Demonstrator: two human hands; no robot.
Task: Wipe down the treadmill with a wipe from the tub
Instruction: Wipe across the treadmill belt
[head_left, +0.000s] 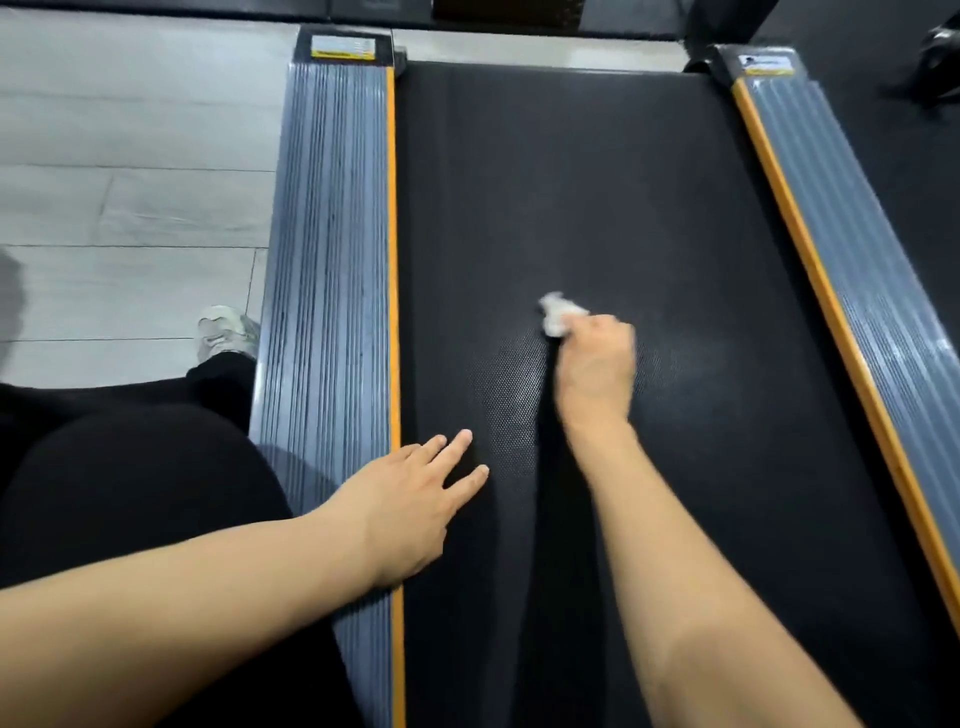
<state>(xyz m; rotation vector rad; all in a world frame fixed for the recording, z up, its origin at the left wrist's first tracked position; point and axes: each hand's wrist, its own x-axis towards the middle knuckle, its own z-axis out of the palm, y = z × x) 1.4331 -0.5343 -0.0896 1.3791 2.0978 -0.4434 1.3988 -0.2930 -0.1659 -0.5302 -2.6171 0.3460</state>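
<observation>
- A crumpled white wipe (558, 313) is lying pressed against the black treadmill belt (597, 182), a little below the middle of the view and slightly toward 3 o'clock of centre.
- The right hand (597, 366) is gripping the wipe, its fingers curled round it so that the wad is sticking out at the hand's 11 o'clock side; hand and wipe are blurred.
- The right forearm is reaching in from the 5 o'clock corner of the view and is crossing the belt toward 12 o'clock.
- The left hand (415, 512) is resting flat at 7 o'clock from the wipe, well apart from it, holding nothing, its fingers straight and spread and pointing toward 1 o'clock.
- Its palm is lying across the orange strip (393, 260) at the belt's edge, with the fingertips on the belt itself.
- A ribbed grey side rail (332, 234) is running along the belt at 9 o'clock, and a matching rail (852, 270) with its own orange edge is running along at 3 o'clock.
- A leg in black clothing (130, 493) is filling the 8 o'clock area, and a white shoe (226, 332) is standing on the pale plank floor (130, 156) just beside the left rail.
</observation>
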